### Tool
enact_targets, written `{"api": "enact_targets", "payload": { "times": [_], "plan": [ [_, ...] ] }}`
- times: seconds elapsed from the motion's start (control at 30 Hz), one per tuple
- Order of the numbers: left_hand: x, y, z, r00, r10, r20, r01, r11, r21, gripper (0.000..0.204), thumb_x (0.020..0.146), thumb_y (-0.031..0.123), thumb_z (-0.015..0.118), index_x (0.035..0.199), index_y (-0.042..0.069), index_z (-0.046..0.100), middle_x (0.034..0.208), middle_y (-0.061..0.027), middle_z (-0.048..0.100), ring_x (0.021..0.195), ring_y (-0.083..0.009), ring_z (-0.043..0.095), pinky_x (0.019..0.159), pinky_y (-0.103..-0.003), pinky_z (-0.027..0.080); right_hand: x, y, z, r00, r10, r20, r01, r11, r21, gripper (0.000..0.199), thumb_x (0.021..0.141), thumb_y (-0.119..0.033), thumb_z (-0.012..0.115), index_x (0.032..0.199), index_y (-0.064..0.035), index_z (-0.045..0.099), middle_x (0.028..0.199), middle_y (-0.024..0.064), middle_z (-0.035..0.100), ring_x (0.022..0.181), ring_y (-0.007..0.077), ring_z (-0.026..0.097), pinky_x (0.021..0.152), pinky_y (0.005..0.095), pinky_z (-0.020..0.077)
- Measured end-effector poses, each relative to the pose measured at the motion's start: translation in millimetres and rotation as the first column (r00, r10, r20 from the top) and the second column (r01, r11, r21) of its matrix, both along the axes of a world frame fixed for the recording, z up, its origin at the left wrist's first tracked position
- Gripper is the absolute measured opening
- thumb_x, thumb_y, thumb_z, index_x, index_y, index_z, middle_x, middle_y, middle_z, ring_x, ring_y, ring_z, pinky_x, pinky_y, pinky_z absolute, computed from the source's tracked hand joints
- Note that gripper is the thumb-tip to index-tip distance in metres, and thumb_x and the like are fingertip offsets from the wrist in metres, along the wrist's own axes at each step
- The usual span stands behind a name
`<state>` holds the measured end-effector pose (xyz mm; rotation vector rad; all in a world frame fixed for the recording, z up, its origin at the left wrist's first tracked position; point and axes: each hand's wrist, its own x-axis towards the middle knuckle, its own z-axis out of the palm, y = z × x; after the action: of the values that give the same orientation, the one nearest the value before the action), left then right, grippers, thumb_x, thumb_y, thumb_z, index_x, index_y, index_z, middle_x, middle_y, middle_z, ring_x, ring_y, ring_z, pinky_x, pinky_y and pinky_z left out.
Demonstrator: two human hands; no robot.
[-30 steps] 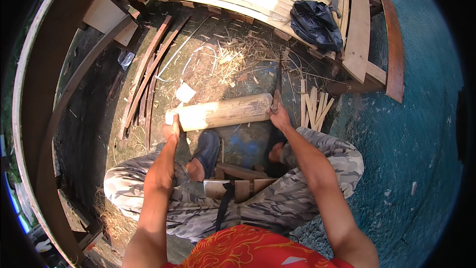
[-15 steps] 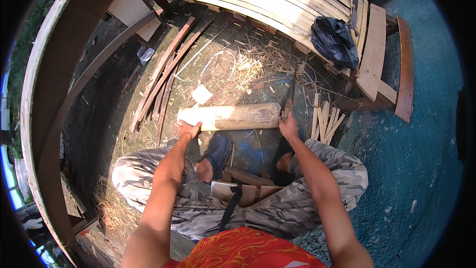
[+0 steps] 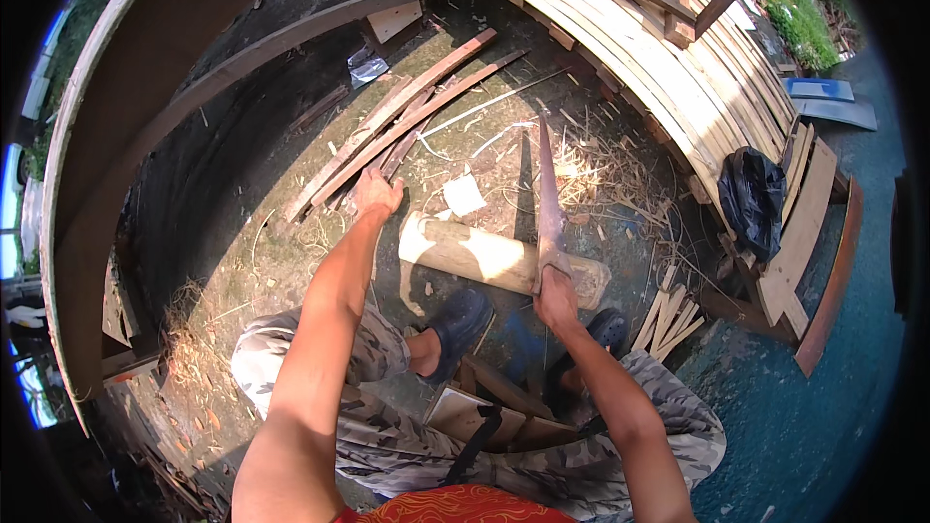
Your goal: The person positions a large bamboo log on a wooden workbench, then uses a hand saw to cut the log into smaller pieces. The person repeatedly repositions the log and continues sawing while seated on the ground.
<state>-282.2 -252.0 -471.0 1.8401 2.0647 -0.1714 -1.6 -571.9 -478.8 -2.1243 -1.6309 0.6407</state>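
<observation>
My right hand (image 3: 556, 300) is closed round the handle of a hand saw (image 3: 548, 174), whose long tapering blade points away from me. Beneath that hand and the saw's handle end lies a thick pale log (image 3: 465, 250) on the ground, tilted so its right end is nearer to me. My left hand (image 3: 378, 194) reaches beyond the log's left end, over the near ends of several long dark wooden strips (image 3: 426, 121). Its thumb stands apart from the fingers; whether it touches a strip is unclear. A pale scrap (image 3: 464, 194) lies just past the log.
A slatted wooden platform (image 3: 659, 68) curves across the far right, with a black plastic bag (image 3: 753, 201) at its edge. Short pale sticks (image 3: 668, 320) lie right of the log, shavings (image 3: 591, 179) beyond it. A large wooden board (image 3: 107, 194) rises at left. Wooden pieces (image 3: 504, 407) lie between my legs.
My left hand has let go of the log and moved out to the dark strips. The saw has swung up over the log, which now lies slanted. The view has turned left.
</observation>
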Motion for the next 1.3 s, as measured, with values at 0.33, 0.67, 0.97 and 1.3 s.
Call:
{"api": "enact_targets", "payload": {
  "times": [0.33,0.67,0.97,1.3],
  "plan": [
    [-47.5,144.0,-39.5,0.996,0.064,-0.061,-0.063,0.998,0.023,0.06,0.092,0.037,0.061,0.141,0.006,0.05,0.146,-0.0183,0.05,0.137,-0.0361,0.048,0.111,-0.047,0.044,-39.0,33.6,-36.6,0.975,0.134,0.175,-0.129,0.991,-0.045,0.007,0.087,-0.01,0.057,0.091,-0.0051,0.06,0.092,0.0155,0.066,0.092,0.0335,0.064,0.088,0.0434,0.0477],
    [-42.1,151.6,-57.6,0.969,-0.125,-0.214,0.101,0.988,-0.119,0.058,0.095,0.042,0.063,0.141,0.009,0.05,0.143,-0.0176,0.053,0.14,-0.0342,0.044,0.114,-0.054,0.035,-35.8,33.6,-44.4,0.973,0.184,0.135,-0.149,0.96,-0.238,0.029,0.083,-0.025,0.075,0.095,-0.0034,0.06,0.097,0.0172,0.067,0.102,0.0335,0.064,0.095,0.0427,0.0472],
    [-65.0,130.6,12.7,0.91,-0.404,-0.092,0.41,0.91,0.066,0.051,0.102,0.048,0.044,0.118,0.0,0.052,0.113,-0.0306,0.067,0.108,-0.0466,0.066,0.094,-0.053,0.051,-45.8,31.4,-49.0,0.955,0.107,0.276,-0.089,0.993,-0.074,0.004,0.089,-0.013,0.056,0.09,-0.0105,0.059,0.09,0.0108,0.065,0.093,0.0284,0.065,0.089,0.0393,0.0474],
    [7.0,52.6,117.7,0.916,-0.367,0.16,0.376,0.926,-0.026,0.075,0.095,0.059,0.048,0.122,-0.011,0.058,0.117,-0.0381,0.065,0.113,-0.0478,0.064,0.099,-0.052,0.047,-1.2,36.9,15.0,0.991,-0.091,-0.094,0.051,0.932,-0.359,0.047,0.095,-0.041,0.068,0.114,-0.0012,0.051,0.103,0.027,0.068,0.106,0.0446,0.065,0.091,0.0508,0.0507]
  ]
}}
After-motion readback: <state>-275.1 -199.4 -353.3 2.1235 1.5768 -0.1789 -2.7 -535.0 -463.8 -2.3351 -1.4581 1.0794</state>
